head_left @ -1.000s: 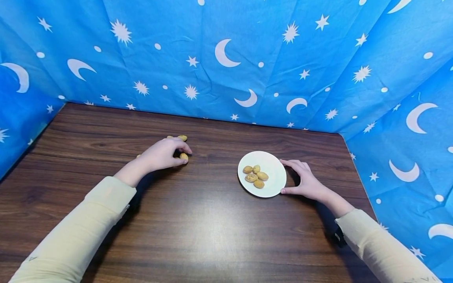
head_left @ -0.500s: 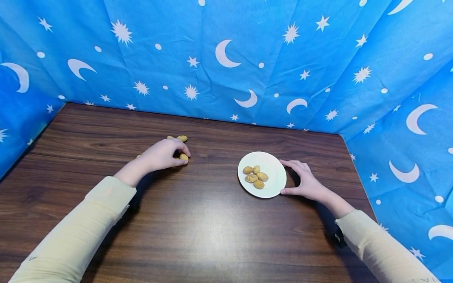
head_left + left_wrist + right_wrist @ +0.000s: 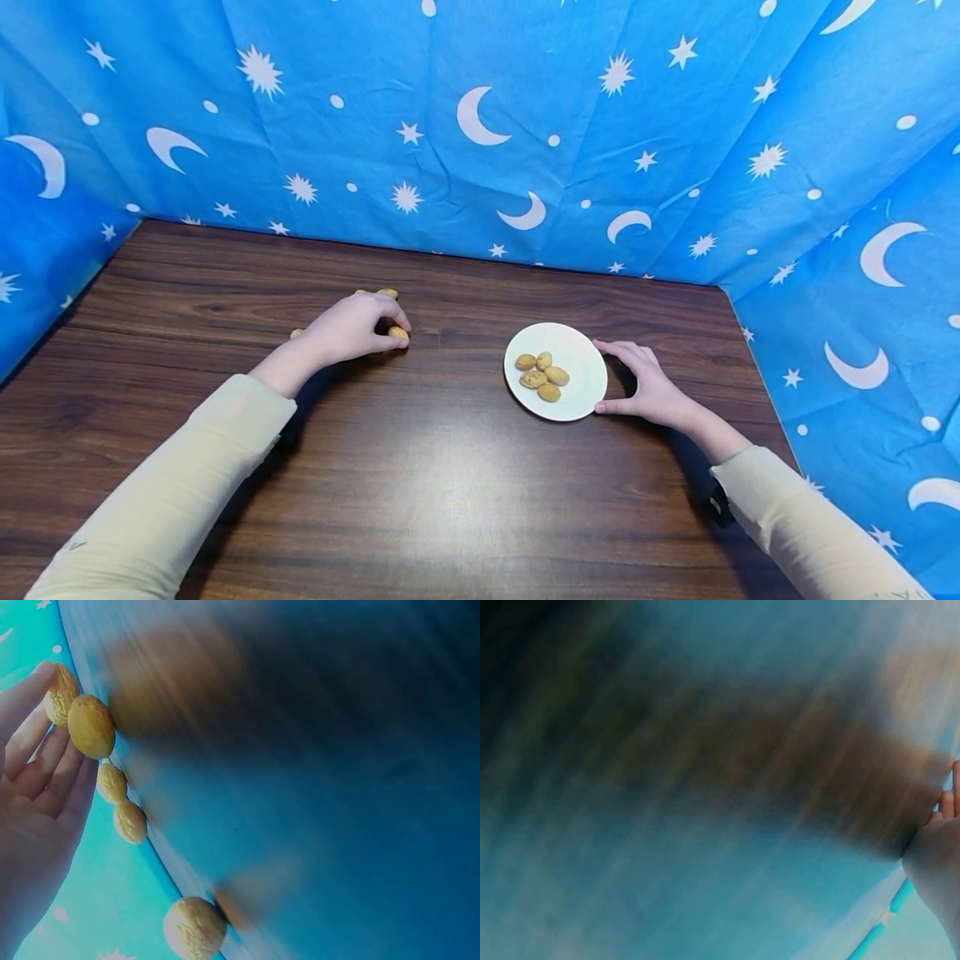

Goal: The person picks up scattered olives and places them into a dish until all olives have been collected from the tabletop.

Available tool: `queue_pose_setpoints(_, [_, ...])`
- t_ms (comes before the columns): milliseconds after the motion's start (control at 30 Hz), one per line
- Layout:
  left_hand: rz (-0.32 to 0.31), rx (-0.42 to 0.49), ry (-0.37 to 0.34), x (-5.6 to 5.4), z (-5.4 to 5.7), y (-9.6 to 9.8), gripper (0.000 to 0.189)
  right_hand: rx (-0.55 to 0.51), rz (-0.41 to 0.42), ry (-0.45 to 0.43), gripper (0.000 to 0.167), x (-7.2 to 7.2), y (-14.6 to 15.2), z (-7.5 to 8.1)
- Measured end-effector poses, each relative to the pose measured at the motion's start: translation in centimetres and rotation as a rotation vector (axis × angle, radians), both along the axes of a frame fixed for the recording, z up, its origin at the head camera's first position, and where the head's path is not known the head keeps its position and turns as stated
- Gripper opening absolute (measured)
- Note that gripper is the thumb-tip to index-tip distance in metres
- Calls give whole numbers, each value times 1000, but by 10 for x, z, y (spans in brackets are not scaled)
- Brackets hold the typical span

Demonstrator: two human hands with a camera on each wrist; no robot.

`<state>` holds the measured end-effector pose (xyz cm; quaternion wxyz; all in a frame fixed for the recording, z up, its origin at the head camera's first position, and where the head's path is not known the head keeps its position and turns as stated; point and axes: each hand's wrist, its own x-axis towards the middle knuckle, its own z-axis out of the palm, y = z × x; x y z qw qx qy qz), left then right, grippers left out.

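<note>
Thumb and fingertips of my left hand (image 3: pixel 348 327) pinch a small yellow, wrinkled, date-like fruit (image 3: pixel 398 335) low over the table. In the left wrist view this pinched fruit (image 3: pixel 61 694) shows beside a smoother yellow fruit (image 3: pixel 91 726) closer to the camera. Two more fruits (image 3: pixel 112 784) lie beyond the palm, and a single fruit (image 3: pixel 195 928) sits lower. At the right, my right hand (image 3: pixel 645 385) holds the rim of a round white plate (image 3: pixel 581 392) between thumb and fingers. Several similar fruits (image 3: pixel 556 375) lie on its left half. The right wrist view barely shows that hand.
The dark wood-grain table (image 3: pixel 450 500) runs back to a blue curtain (image 3: pixel 420 125) printed with moons and stars, which also encloses both sides. Behind the left hand, a fruit (image 3: pixel 387 293) peeks out, and another fruit (image 3: pixel 296 333) shows by the wrist.
My left hand has shifted slightly to the right with the pinched fruit. The right hand and the plate stay where they were.
</note>
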<state>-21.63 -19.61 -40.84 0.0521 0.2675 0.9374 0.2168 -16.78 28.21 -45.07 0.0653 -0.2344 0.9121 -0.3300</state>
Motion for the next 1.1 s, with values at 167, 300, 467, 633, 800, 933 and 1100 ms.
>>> queue_pose_setpoints(167, [-7,29,3,1,2,9,12,7,1,1,93,0,1,-1])
queue_pose_setpoints(300, [-25,58,1,0,3,18,13,6,-1,-1,93,0,1,-1])
queue_pose_setpoints(467, [-53,77,13,-3,2,29,12,5,-3,6,93,1,0,2])
queue_pose_setpoints(633, [-82,80,22,-5,2,42,12,-4,0,14,94,1,-1,4])
queue_pose_setpoints(800, [-108,93,9,-7,2,55,11,-1,-2,7,94,1,0,4])
queue_pose_setpoints(933, [-127,87,17,-8,1,67,11,-2,-2,10,95,1,0,3])
queue_pose_setpoints(1100, [-156,86,20,-10,1,84,12,-2,-4,2,95,0,1,3])
